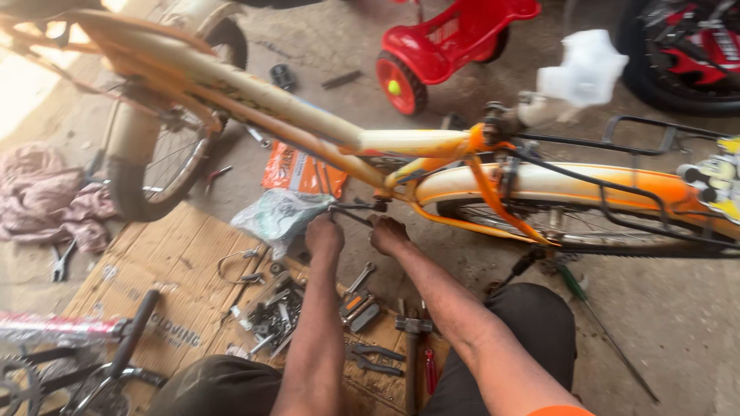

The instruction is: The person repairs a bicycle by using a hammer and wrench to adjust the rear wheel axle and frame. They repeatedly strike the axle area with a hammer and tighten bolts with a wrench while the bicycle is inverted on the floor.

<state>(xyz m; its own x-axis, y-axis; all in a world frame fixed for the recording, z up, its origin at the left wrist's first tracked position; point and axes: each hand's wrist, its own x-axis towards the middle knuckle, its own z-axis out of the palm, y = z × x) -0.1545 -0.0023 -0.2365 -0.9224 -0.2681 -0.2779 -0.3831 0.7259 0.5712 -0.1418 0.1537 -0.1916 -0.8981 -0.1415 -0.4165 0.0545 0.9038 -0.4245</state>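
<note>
A cream and orange bicycle (401, 142) stands across the view, its rear wheel (570, 223) to the right. Both my hands reach to the bottom of the frame, near the crank. My left hand (324, 233) is closed around a dark thin part or tool there; I cannot tell which. My right hand (388, 233) is closed just beside it, under the frame joint, and what it grips is hidden. A dark pedal arm (356, 206) shows just above the hands.
Flattened cardboard (177, 262) lies on the concrete floor with several wrenches, pliers and small parts (277, 312). A plastic bag (279, 216) and an orange packet (302, 171) lie under the frame. A red tricycle (443, 42) stands behind; a pink cloth (46, 196) left; a screwdriver (586, 304) right.
</note>
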